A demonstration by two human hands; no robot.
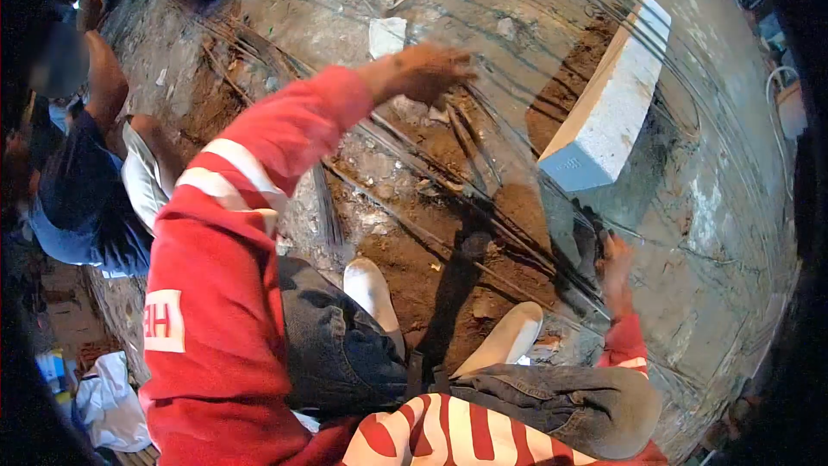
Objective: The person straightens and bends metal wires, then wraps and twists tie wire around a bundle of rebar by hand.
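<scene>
My left hand (431, 73) reaches out over the ground at the upper middle, slightly blurred. Its fingers point right and look apart, above a bundle of thin metal rods (405, 142) that runs diagonally across the soil. I see nothing held in it. My right hand (614, 267) is low at the right, beside the near end of a long pale block (608, 108) and close to the rods' lower end. Dark shadow covers its fingertips, so whether they grip a rod cannot be made out.
Another person (86, 164) crouches at the left edge. My pale shoes (371, 293) stand on loose brown soil (405, 267), either side of my shadow. A white scrap (387, 36) lies beyond my left hand. Wet grey ground (716, 293) with more thin rods stretches right; a white bag (110, 401) lies lower left.
</scene>
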